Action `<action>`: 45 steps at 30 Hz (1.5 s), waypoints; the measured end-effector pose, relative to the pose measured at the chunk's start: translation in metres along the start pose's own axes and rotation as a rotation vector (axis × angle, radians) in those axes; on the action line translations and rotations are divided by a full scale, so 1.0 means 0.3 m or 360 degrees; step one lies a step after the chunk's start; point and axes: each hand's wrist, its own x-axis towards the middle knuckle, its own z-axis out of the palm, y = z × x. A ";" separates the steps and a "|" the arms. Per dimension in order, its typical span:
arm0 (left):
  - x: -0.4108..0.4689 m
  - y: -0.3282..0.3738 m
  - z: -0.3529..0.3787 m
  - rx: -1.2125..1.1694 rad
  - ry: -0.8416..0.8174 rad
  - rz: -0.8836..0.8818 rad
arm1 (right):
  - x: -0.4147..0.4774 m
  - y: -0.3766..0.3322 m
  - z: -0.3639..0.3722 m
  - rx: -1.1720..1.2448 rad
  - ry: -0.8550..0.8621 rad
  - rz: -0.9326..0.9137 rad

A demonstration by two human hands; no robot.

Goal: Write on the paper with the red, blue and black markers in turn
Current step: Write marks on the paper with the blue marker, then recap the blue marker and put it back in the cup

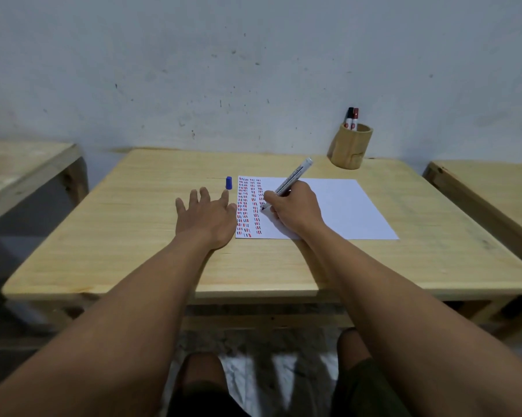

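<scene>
A white paper (pixel 341 206) lies on the wooden table (pixel 133 236), its left part filled with columns of short red, blue and black dashes. My right hand (pixel 293 209) grips an uncapped white-barrelled marker (pixel 294 177), tip down on the paper among the dashes. A blue cap (pixel 228 183) stands on the table just left of the paper's top corner. My left hand (pixel 207 216) rests flat, fingers spread, beside the paper's left edge. The black marker (pixel 349 117) and the red marker (pixel 355 118) stand capped in a wooden cup (pixel 348 147).
The wooden cup stands at the table's back right, near the grey wall. Other wooden tables flank this one, left (pixel 22 167) and right (pixel 488 188). My knees show below the table's front edge.
</scene>
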 end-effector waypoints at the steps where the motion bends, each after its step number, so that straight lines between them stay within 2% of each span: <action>1: 0.000 0.000 -0.001 -0.0005 0.0000 -0.0002 | 0.000 0.000 0.001 0.0000 0.0001 0.0000; 11: -0.006 0.001 -0.003 -0.0085 0.0041 0.0001 | 0.007 0.007 0.000 0.0096 0.0019 0.0064; 17: 0.026 0.025 -0.045 -0.0382 0.0461 -0.0134 | 0.032 -0.008 -0.004 0.0381 0.0050 0.0196; 25: 0.151 0.033 -0.088 -0.0471 0.0348 0.0085 | 0.064 -0.041 -0.037 0.0773 -0.0009 0.0238; 30: 0.161 0.028 -0.089 -0.0530 0.0485 0.0053 | 0.068 -0.055 -0.073 0.0962 -0.0027 0.0228; 36: 0.150 0.120 -0.191 -0.1331 0.0602 -0.0069 | 0.096 -0.082 -0.118 0.1177 0.0042 0.0313; 41: 0.136 0.186 -0.269 -0.1739 0.0443 0.0005 | 0.119 -0.125 -0.158 0.1405 0.0075 0.0337; 45: 0.110 0.245 -0.313 -0.1913 0.0302 0.0052 | 0.132 -0.155 -0.196 0.1517 0.0080 0.0324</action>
